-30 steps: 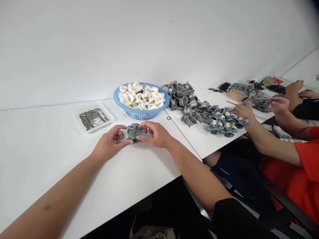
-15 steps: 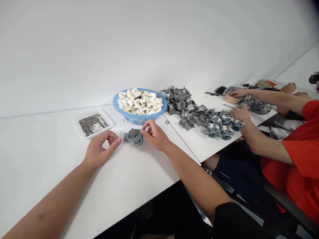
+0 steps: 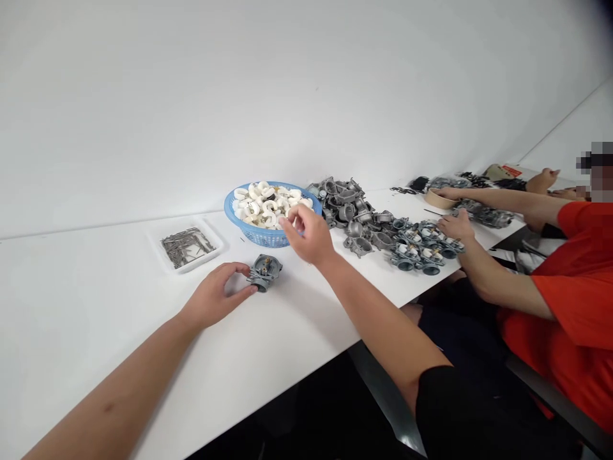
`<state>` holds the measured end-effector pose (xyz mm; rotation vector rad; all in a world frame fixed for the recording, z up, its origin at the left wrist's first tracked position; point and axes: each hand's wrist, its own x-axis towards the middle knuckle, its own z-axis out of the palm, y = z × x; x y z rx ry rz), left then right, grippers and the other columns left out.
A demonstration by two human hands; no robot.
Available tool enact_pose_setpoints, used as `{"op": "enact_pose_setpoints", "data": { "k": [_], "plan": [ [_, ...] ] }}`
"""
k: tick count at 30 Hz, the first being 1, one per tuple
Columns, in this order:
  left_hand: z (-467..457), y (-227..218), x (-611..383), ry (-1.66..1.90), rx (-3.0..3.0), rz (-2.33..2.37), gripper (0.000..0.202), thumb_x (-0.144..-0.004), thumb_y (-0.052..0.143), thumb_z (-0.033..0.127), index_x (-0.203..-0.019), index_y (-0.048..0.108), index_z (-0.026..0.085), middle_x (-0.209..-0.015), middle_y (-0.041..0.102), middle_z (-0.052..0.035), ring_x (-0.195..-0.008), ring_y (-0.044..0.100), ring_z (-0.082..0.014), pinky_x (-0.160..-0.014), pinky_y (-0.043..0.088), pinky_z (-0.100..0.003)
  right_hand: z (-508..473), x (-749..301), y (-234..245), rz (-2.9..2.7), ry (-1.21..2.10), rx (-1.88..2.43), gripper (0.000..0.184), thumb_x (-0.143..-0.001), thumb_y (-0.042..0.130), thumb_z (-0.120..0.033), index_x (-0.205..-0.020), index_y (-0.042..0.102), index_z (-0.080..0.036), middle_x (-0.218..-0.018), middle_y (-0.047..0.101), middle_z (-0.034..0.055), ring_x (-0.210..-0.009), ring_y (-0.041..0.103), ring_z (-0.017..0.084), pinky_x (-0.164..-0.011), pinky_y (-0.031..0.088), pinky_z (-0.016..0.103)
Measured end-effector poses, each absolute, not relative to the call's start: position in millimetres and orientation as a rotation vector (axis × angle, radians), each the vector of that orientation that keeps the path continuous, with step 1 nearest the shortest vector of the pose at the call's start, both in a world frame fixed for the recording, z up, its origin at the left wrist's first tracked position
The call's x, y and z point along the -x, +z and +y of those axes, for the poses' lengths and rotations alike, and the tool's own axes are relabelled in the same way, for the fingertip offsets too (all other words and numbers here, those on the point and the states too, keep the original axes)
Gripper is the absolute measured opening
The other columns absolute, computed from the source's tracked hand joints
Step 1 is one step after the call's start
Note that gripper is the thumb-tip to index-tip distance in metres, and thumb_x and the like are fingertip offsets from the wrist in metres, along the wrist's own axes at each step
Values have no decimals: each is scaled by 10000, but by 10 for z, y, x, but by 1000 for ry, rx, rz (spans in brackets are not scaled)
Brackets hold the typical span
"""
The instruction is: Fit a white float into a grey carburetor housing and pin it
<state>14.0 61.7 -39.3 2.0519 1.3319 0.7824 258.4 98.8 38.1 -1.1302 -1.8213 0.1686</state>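
A small grey metal carburetor body (image 3: 265, 271) sits on the white table (image 3: 96, 332), its open side up. My left hand (image 3: 216, 299) grips it from the left with thumb and fingertips. Just above the near rim of the blue basket (image 3: 249, 233) hovers my right hand (image 3: 306, 234), fingers spread and nothing in it. The basket is heaped with white curved plastic pieces (image 3: 266, 202).
A white tray of thin metal pins (image 3: 186, 243) lies to the left of the basket. A pile of grey metal castings (image 3: 352, 207) spreads to the right. A person in an orange shirt (image 3: 569, 300) works beside me, hand (image 3: 457, 225) on assembled parts (image 3: 421, 246).
My right hand let go of the metal body and rose toward the blue basket. My left hand closed in and took hold of the body, which now sits slightly turned.
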Motion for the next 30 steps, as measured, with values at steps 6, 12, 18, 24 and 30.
{"op": "enact_pose_setpoints", "data": {
  "k": [6, 12, 18, 24, 30],
  "plan": [
    [587, -352, -169, 733, -2000, 1331, 476, -854, 617, 587, -1246, 533, 331, -1144, 691, 14, -838, 625, -186, -740, 507, -313, 1819, -2511, 626, -2152, 117, 1425, 310, -993, 457, -335, -1246, 595, -222, -1287, 652, 58, -1180, 568, 240, -932, 438, 361],
    [553, -284, -171, 765, -1957, 1374, 694, -849, 623, 584, -1474, 361, 434, -1168, 692, 36, -495, 432, -84, -626, 489, -300, 2158, -2428, 638, -2477, -66, 1622, 261, -938, 510, -205, -1137, 678, -188, -1295, 659, 113, -1249, 519, 316, -1064, 333, 479],
    [581, -317, -154, 811, -2008, 1300, 935, -825, 673, 603, -1587, 173, 395, -1069, 722, 15, -800, 644, -191, -769, 519, -342, 2112, -2394, 701, -2399, -194, 1614, 133, -876, 581, -227, -965, 673, -194, -1160, 657, 106, -1163, 524, 287, -1022, 346, 428],
    [598, -389, -171, 843, -2159, 1278, 861, -803, 687, 635, -1527, 357, 305, -941, 696, -19, -1048, 620, -284, -991, 455, -483, 1998, -2581, 808, -1838, 54, 1685, 199, -834, 621, -307, -998, 636, -196, -881, 620, 44, -751, 542, 195, -716, 419, 334],
    [595, -446, -198, 880, -2502, 1306, 780, -875, 636, 592, -1557, 320, 382, -1557, 380, -118, -1400, 361, -385, -1120, 305, -601, 1364, -2609, 643, -1459, 643, 1047, 451, -839, 549, -308, -1288, 535, -269, -619, 405, -69, -493, 316, 97, -524, 307, 252]
  ]
}}
